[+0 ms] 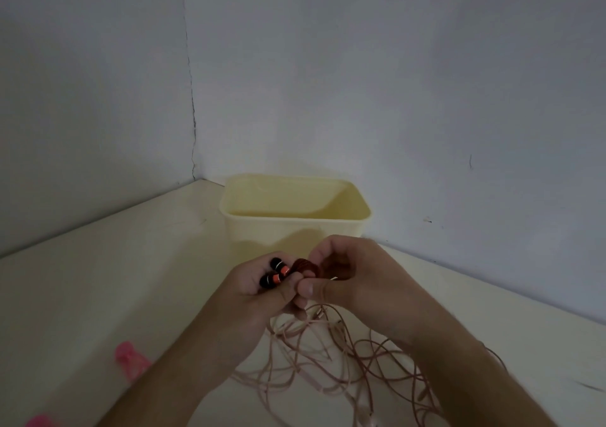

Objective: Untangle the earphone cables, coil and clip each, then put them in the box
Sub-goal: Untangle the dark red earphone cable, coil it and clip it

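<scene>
1. Far left on the table [98,295] I see a pink clip [131,359], lying by itself. Another pink clip [41,421] peeks in at the bottom edge.
2. My left hand [259,290] is curled up. Its fingers hold two earbuds [275,274] with black tips and orange bands. The buds stick out the top of the fist.
3. Right next to the buds is a small dark red round thing [303,266]. It sits between my two hands, and the fingertips of both touch it. I cannot tell what it is.
4. My right hand [347,279] is curled too. Its thumb and fingers pinch at the red thing and a thin cable there. The two hands touch each other.
5. Under both hands, the pink cables [328,361] hang down and lie in a messy, loopy pile on the table. Some loops go under my right arm.
6. Behind my hands stands the pale yellow box [295,229], near the wall [393,82]. It is open on top. I see nothing in the part I can look into.
</scene>
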